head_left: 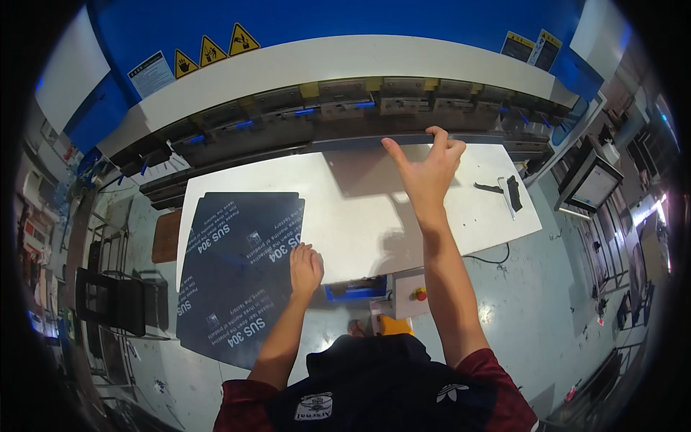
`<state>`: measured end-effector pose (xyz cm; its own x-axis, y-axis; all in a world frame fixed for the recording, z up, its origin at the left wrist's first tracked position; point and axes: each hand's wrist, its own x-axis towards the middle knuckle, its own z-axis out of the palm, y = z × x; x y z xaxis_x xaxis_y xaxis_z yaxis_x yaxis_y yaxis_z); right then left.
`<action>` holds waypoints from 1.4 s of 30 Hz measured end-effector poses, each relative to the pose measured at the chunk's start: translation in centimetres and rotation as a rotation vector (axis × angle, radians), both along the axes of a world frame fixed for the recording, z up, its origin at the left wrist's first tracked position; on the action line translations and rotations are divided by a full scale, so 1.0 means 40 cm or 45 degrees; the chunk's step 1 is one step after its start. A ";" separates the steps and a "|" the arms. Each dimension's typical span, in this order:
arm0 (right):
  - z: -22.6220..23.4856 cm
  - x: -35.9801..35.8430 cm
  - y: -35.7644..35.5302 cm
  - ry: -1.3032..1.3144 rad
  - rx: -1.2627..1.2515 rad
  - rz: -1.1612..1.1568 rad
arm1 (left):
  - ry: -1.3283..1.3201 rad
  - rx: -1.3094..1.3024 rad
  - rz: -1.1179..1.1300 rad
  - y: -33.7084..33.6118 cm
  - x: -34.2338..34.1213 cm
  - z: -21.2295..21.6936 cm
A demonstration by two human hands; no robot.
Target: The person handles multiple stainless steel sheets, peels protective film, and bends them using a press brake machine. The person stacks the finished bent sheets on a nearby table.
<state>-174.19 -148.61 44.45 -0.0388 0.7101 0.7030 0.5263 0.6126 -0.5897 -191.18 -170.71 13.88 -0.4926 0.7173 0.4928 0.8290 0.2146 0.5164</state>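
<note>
My left hand (307, 270) lies at the right edge of a dark, film-covered metal sheet (241, 281), fingers close together and resting on it; the thumb is hidden. The sheet has notched upper corners and hangs over the front of a white table (360, 245). My right hand (430, 173) reaches up to a narrow dark metal piece (353, 144) along the table's far side. Its thumb is at the near face and the bent index finger at the top edge, near the right end. Below it, a brownish shadow or reflection falls on the tabletop.
Ahead stands a blue and white bending machine with a row of clamps (342, 90). A black-handled tool (512, 194) and a hex key lie on the table's right. A black chair (115, 302) stands left, a monitor (594, 180) right, and a red button (419, 294) below the table.
</note>
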 end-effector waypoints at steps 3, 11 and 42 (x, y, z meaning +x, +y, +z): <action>-0.017 0.016 -0.003 0.121 -0.030 0.125 | -0.026 -0.027 0.011 0.003 0.016 0.020; -0.343 0.180 -0.147 0.286 -0.260 0.135 | -1.925 0.450 -0.671 0.127 0.429 0.082; -0.373 0.646 -0.484 0.720 -1.982 1.377 | -1.513 0.952 0.934 -0.742 0.808 0.527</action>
<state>-148.34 -167.99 29.51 -0.8353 0.4539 -0.3101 -0.0538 -0.6289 -0.7756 -158.86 -200.40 34.97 -0.9546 -0.0578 -0.2922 -0.2733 -0.2200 0.9364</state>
